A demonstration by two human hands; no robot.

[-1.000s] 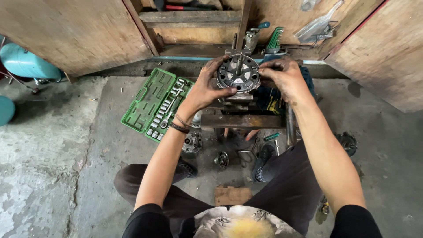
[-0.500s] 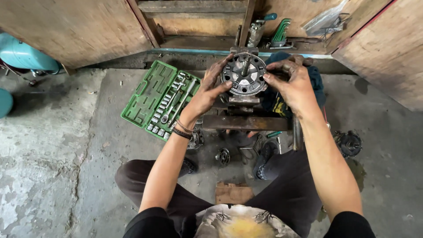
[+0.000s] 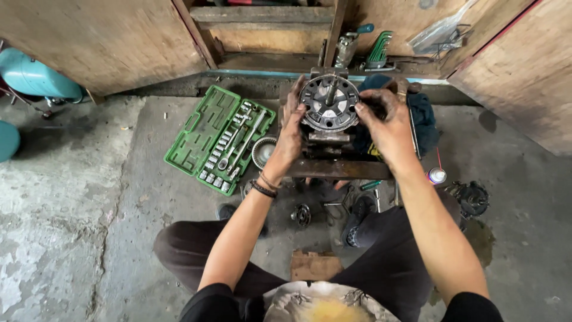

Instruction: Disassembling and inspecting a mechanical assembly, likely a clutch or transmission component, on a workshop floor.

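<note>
Gripping a round metal motor part (image 3: 329, 102) from both sides: left hand (image 3: 290, 134) clasped on its rim at nine o'clock, fingers curled up over the edge; right hand (image 3: 390, 128) pressed to the rim at three o'clock, greasy fingers bent onto the face. Seated upright on a rusty metal stand (image 3: 336, 167), face toward the camera, a short shaft poking out of the centre. Just beyond the right hand, at three o'clock of the part, a dark blue rag (image 3: 423, 116). At nine o'clock of the left hand, lying open on the concrete floor (image 3: 89, 226), a green socket set case (image 3: 220, 138), with a small ribbed ring (image 3: 263, 152) touching its near corner. At six o'clock, under the stand, loose small parts between the bent knees. At twelve o'clock, wooden shelving with green hex keys (image 3: 379, 50).
</note>
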